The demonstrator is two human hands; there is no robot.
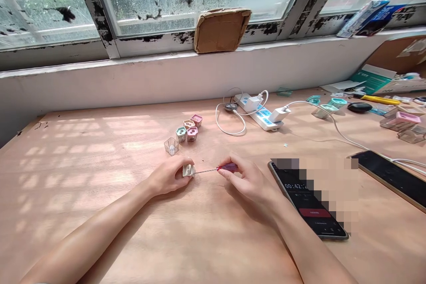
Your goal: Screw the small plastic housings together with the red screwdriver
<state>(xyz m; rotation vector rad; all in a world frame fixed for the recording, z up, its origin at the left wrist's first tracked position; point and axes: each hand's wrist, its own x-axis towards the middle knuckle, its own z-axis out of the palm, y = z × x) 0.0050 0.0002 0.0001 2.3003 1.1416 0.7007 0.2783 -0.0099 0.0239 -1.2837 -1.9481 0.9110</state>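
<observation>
Near the middle of the wooden table (133, 235), my left hand (171, 175) is closed round a small cream-white plastic piece (188, 170). My right hand (244, 176) grips a screwdriver (228, 167) by its dark red and purple handle. Its thin metal shaft points left, and the tip is at the right side of the white piece; whether it sits in a screw I cannot tell. Just beyond my left hand stands a clear faceted cup (171, 147). Behind it are a green-topped container (181, 133), two pink ones (192, 133) and a peach-coloured one (189, 124), clustered together.
A phone with a running timer (309, 204) lies beside my right forearm, a second phone (392, 177) farther right. A power strip (259, 113) with white chargers and cables lies at the back. Rightward are a black mouse (359, 107), a yellow-handled tool (379, 99) and more containers (401, 120).
</observation>
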